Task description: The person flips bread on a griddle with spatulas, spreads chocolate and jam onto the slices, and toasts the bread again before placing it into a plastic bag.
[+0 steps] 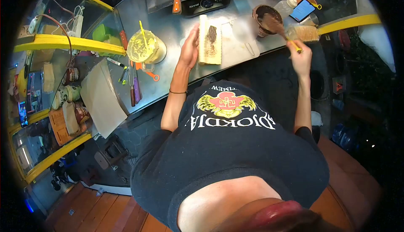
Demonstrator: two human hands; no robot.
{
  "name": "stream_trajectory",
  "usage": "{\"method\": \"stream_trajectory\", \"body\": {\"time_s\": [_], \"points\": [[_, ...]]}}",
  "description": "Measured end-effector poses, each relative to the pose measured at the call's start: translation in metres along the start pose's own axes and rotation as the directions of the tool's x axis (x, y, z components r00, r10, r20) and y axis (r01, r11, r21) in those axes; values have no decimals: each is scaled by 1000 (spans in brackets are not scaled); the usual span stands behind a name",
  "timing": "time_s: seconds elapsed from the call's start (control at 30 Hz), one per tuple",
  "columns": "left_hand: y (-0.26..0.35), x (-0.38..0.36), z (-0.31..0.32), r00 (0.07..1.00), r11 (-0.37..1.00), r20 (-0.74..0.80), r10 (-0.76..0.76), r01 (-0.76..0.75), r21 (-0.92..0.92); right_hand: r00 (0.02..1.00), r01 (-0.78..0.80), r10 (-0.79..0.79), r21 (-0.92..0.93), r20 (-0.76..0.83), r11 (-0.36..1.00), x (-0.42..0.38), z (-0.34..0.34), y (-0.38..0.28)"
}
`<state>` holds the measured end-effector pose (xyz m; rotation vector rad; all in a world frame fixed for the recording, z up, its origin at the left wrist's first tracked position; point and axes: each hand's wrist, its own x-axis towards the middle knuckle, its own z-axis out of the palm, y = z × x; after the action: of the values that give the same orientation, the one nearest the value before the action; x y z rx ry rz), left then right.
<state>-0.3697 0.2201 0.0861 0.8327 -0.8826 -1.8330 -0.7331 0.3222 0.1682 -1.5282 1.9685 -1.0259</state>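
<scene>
The left hand (192,47) lies along the near-left flank of a pale yellow, rectangular, bread-like slab with ridged edges (216,52); its fingers look straight and unclenched, flat against the side or just beside it, though firm contact cannot be told. The slab's long axis runs away from the person, roughly in line with those fingers, and a dark brown crumbly streak (211,34) follows the same line down its top. The right hand (300,58) is closed on a yellow-handled, brown-coated spreading tool (279,29), whose head reaches forward and leftward into a round brown tub (261,29). The slab therefore sits directly beside the left hand but well apart from the right, out to that hand's left, with a whitish flat sheet (238,52) on the grey metal bench (173,32) spanning part of the gap. Left of the left hand stands a clear jug smeared with pale yellow cream (161,53); farther forward, beyond both hands, are a wide metal scraper with an orange handle (176,5) and a black stove (205,6)
</scene>
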Motion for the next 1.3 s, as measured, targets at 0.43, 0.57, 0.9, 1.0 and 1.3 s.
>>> {"method": "stream_trajectory", "body": {"time_s": [0.43, 0.57, 0.9, 1.0, 1.3], "points": [[-65, 24, -52, 970, 615, -66, 234, -95, 783, 839, -422, 151, 450, 522, 787, 22, 176, -22], [-37, 16, -59, 991, 952, -71, -110, 125, 278, 694, -601, 270, 331, 668, 728, -4, 231, -24], [-1, 23, -46, 966, 968, 151, 209, -182, -173, 926, 293, -362, 395, 110, 871, 21, 179, -40], [-12, 26, -54, 972, 780, 143, 189, -237, 579, 832, 435, -497, 267, 247, 860, 75, 144, -19], [34, 41, -38, 902, 985, -422, 97, -26, 172, 828, -510, 53, 711, 558, 484, 237, 151, -73]]}}
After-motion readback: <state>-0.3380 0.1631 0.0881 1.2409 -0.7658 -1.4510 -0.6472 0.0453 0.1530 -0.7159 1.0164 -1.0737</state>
